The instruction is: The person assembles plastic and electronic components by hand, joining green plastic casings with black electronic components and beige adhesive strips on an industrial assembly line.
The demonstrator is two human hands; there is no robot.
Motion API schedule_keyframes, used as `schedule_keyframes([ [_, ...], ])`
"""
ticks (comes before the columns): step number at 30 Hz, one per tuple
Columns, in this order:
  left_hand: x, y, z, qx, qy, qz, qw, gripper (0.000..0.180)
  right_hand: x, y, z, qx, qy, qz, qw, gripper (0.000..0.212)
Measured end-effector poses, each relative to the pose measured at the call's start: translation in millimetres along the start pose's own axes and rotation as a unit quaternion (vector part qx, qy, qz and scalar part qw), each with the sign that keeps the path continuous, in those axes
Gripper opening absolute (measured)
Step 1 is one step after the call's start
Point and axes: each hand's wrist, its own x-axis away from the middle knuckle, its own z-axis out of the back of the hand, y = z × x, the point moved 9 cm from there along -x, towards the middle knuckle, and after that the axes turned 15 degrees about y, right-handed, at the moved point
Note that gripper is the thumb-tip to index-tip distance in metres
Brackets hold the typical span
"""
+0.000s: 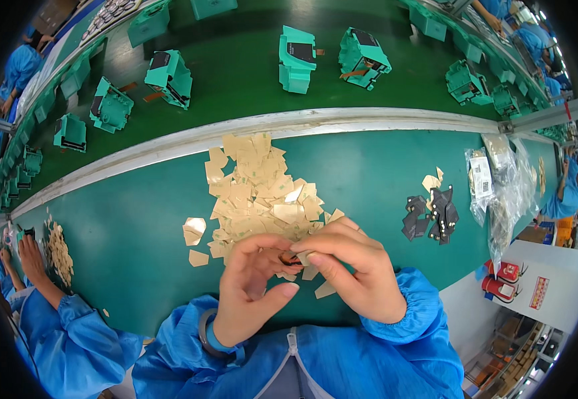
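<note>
Near the front of the green bench my two hands meet. My left hand is curled, its fingers bent round a small dark piece with an orange part; most of that piece is hidden. Thumb and forefinger of my right hand pinch a small beige paper piece right against the dark piece. Just beyond both hands spreads a heap of beige paper pieces, some with small green marks. A few loose ones lie beside the heap and under my hands.
Black flat parts lie at the right, beside clear plastic bags. Behind a metal rail, a green conveyor carries several teal housings. At the left, a co-worker's hand is near another beige pile.
</note>
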Motion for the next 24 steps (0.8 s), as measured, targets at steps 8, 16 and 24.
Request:
schedule_keyframes([
  [8,-2.4,-4.1,7.3,-0.056,-0.007,0.019,0.998,0.019,4.4,3.2,4.0,-0.004,0.041,-0.027,0.999,0.017],
  [16,-2.8,-1.7,8.8,-0.103,0.013,-0.016,0.994,0.015,3.7,-20.4,5.6,0.139,0.057,0.121,0.981,0.02],
  [24,0.1,16.3,2.6,-0.261,0.019,-0.16,0.952,0.016,10.7,-23.7,5.7,0.172,0.044,0.151,0.973,0.026],
])
